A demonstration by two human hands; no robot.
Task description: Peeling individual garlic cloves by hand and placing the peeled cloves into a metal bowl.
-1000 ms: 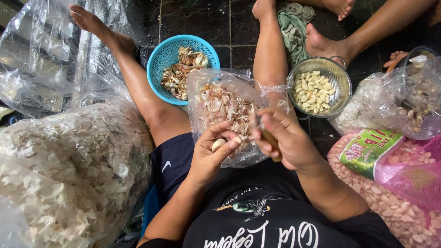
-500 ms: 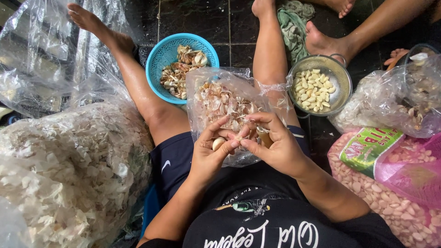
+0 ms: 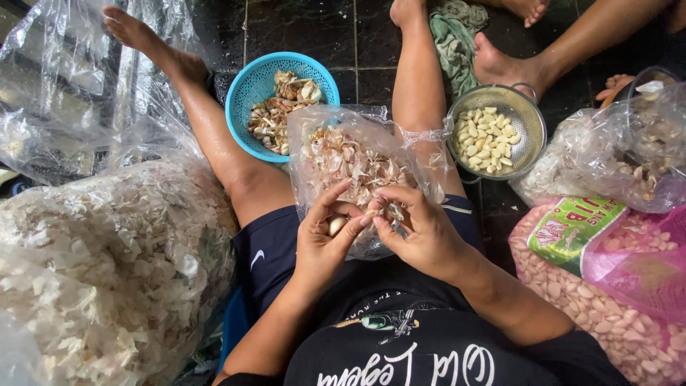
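Holding a garlic clove [image 3: 337, 225] in my left hand [image 3: 323, 243], I keep its fingers clenched around it, just above my lap. My right hand [image 3: 421, 232] meets it from the right, fingertips [image 3: 377, 214] pinching the clove's upper end; whether a tool is held, I cannot tell. Both hands touch over a clear bag of skins [image 3: 357, 161]. Beyond lie a blue basket [image 3: 250, 96], a metal strainer of peeled cloves [image 3: 532, 118], and the tiled floor [image 3: 300, 28].

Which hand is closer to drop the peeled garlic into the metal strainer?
Right hand, probably: the metal strainer sits on that side, while the left hand holds the garlic clove.
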